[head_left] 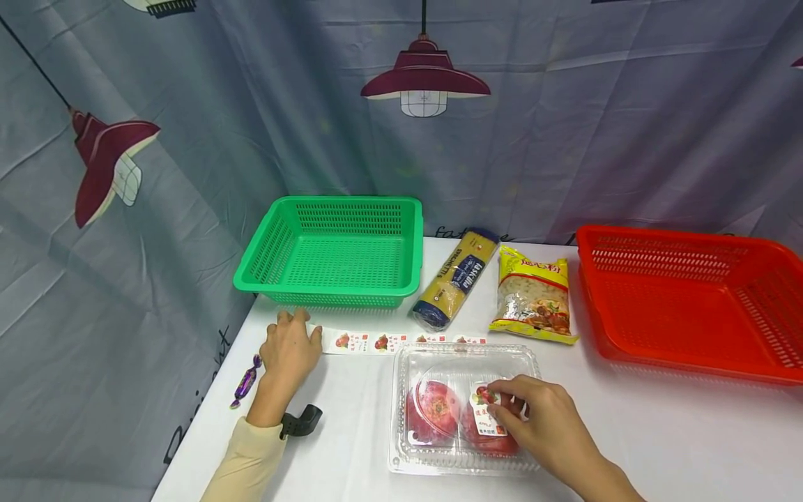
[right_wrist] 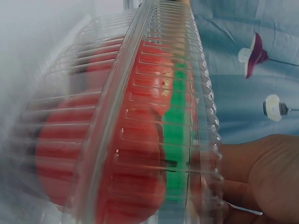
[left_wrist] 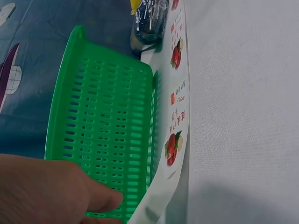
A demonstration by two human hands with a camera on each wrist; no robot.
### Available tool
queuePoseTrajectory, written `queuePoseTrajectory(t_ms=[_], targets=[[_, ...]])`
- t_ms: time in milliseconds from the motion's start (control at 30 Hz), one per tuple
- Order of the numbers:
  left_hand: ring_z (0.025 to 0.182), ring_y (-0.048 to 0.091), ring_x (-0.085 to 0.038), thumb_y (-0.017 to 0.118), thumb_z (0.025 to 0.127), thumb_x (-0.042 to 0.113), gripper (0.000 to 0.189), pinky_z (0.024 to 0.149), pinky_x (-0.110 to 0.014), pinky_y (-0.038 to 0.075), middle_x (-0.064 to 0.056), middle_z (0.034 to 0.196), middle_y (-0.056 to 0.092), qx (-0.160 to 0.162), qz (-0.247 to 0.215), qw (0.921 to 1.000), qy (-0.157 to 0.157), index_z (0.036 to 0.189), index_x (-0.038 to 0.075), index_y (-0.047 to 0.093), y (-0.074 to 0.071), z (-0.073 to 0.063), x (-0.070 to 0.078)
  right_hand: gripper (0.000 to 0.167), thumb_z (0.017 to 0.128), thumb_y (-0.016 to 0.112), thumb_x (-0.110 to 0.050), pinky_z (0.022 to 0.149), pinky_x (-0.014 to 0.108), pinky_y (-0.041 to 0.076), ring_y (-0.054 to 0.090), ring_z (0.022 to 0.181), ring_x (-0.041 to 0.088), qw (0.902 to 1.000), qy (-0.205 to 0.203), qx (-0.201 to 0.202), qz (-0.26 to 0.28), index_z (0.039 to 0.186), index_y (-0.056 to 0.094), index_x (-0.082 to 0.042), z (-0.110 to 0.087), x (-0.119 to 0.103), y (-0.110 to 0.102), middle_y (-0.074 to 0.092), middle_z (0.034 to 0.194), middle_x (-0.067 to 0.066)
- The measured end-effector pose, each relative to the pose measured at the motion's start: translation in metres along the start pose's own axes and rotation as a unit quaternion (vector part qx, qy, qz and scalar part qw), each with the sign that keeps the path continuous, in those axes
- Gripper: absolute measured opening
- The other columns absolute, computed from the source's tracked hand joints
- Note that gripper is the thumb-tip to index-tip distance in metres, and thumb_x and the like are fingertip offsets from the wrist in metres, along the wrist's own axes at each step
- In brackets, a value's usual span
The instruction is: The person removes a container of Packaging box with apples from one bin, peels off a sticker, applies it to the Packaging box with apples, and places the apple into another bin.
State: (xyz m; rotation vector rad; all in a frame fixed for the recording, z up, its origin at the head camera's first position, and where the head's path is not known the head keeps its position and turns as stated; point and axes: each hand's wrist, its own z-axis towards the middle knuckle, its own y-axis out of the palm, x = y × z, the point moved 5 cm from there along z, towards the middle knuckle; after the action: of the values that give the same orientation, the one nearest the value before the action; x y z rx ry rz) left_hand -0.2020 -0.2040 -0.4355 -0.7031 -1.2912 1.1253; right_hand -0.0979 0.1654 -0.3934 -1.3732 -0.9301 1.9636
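White cloth-covered table (head_left: pixel 351 425), w/ grey lamp-print fabric curtain (head_left: pixel 282 84) behind. Back row, L to R: green rectangular plastic basket (head_left: pixel 348 258), yellow-and-navy oblong spaghetti pack (head_left: pixel 458 279), yellow-and-clear rectangular plastic food bag (head_left: pixel 533 296), then red rectangular plastic basket (head_left: pixel 684 300) far R. Strip of white paper labels (head_left: pixel 370 343) runs L–R in front of green basket & spaghetti pack; its R end is just behind clear rectangular plastic box (head_left: pixel 467 355). Two red round fruits (head_left: pixel 434 411) side by side in box. White printed paper label (head_left: pixel 489 418) over box's R half, btwn fingers of right hand (head_left: pixel 539 418). Left hand (head_left: pixel 291 348) at strip's L end; purple twist-wrapped candy (head_left: pixel 245 385) nr it, front L
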Motion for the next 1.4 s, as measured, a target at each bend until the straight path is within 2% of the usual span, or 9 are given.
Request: queuePoseTrajectory(t_ms=[200,533,700,833,933,1033,1167,1267,1400], targets=[[0.1,0.052,-0.051,0.069,0.089,0.022,0.038,0.065,-0.063,0.047,-0.031,0.117,0.054,-0.028,-0.003,0.9996,0.005,0.117,-0.002,0.065,0.003,-0.004,0.003,0.031,0.068,0.091,-0.017,0.056,0.022,0.04,0.044,0.061,0.003,0.998,0.025,-0.042,-0.039,0.096,0.078,-0.015,0.0,-0.002,0.003,0.044,0.065,-0.019],[0.12,0.037,-0.058,0.071,0.088,0.023,0.039,0.085,-0.068,0.037,-0.039,0.131,0.044,-0.023,0.006,0.9987,0.046,0.117,-0.004,0.065,0.002,-0.012,0.011,0.042,0.075,0.086,-0.034,0.057,0.021,0.038,0.038,0.065,0.002,0.9905,-0.024,-0.088,-0.103,0.112,0.076,-0.019,-0.005,-0.01,0.009,0.039,0.068,-0.018],[0.119,0.044,-0.052,0.069,0.09,0.026,0.037,0.085,-0.062,0.04,-0.029,0.13,0.051,-0.06,-0.033,0.995,0.072,0.119,0.003,0.066,-0.002,-0.027,0.027,0.038,0.08,0.081,-0.038,0.064,0.023,0.039,0.037,0.071,0.001,0.9844,-0.056,-0.122,-0.113,0.117,0.074,-0.03,-0.01,-0.013,0.011,0.038,0.072,-0.023],[0.113,0.055,-0.042,0.069,0.091,0.025,0.033,0.085,-0.057,0.046,-0.018,0.124,0.06,-0.09,-0.088,0.9867,0.104,0.119,0.008,0.067,-0.01,-0.044,0.044,0.032,0.083,0.078,-0.039,0.066,0.024,0.035,0.037,0.072,-0.001,0.9843,-0.068,-0.133,-0.093,0.115,0.075,-0.036,-0.015,-0.012,0.01,0.038,0.073,-0.024],[0.106,0.061,-0.034,0.067,0.094,0.024,0.028,0.084,-0.054,0.047,-0.012,0.119,0.065,-0.125,-0.138,0.9749,0.122,0.119,0.012,0.066,-0.012,-0.057,0.057,0.026,0.085,0.076,-0.041,0.066,0.023,0.034,0.037,0.073,-0.002,0.9843,-0.091,-0.134,-0.071,0.11,0.076,-0.035,-0.017,-0.011,0.007,0.038,0.074,-0.026],[0.098,0.065,-0.025,0.06,0.099,0.03,0.033,0.082,-0.049,0.048,-0.009,0.117,0.067,-0.18,-0.188,0.9557,0.137,0.13,0.02,0.059,-0.011,-0.073,0.07,0.022,0.088,0.071,-0.047,0.065,0.023,0.034,0.038,0.076,-0.003,0.9836,-0.11,-0.133,-0.053,0.106,0.078,-0.035,-0.019,-0.01,0.003,0.039,0.075,-0.028],[0.088,0.062,-0.011,0.053,0.1,0.047,0.062,0.075,-0.04,0.048,-0.011,0.131,0.058,-0.259,-0.23,0.9241,0.161,0.154,0.034,0.024,-0.007,-0.094,0.085,0.022,0.088,0.068,-0.051,0.065,0.022,0.034,0.038,0.078,-0.003,0.9827,-0.128,-0.127,-0.044,0.103,0.078,-0.038,-0.021,-0.009,-0.001,0.04,0.078,-0.028],[0.087,0.059,-0.006,0.051,0.099,0.052,0.076,0.072,-0.035,0.047,-0.013,0.143,0.047,-0.302,-0.238,0.9035,0.189,0.156,0.04,0.002,-0.005,-0.106,0.092,0.02,0.088,0.068,-0.053,0.066,0.022,0.034,0.039,0.079,-0.002,0.9829,-0.131,-0.123,-0.04,0.101,0.077,-0.041,-0.022,-0.007,-0.004,0.043,0.08,-0.029],[0.089,0.057,-0.006,0.056,0.096,0.052,0.081,0.071,-0.031,0.047,-0.008,0.146,0.041,-0.329,-0.238,0.887,0.219,0.157,0.039,0.004,-0.002,-0.117,0.096,0.018,0.086,0.068,-0.056,0.065,0.023,0.035,0.039,0.081,-0.001,0.9855,-0.114,-0.117,-0.046,0.096,0.077,-0.044,-0.023,-0.002,-0.007,0.044,0.082,-0.029]])
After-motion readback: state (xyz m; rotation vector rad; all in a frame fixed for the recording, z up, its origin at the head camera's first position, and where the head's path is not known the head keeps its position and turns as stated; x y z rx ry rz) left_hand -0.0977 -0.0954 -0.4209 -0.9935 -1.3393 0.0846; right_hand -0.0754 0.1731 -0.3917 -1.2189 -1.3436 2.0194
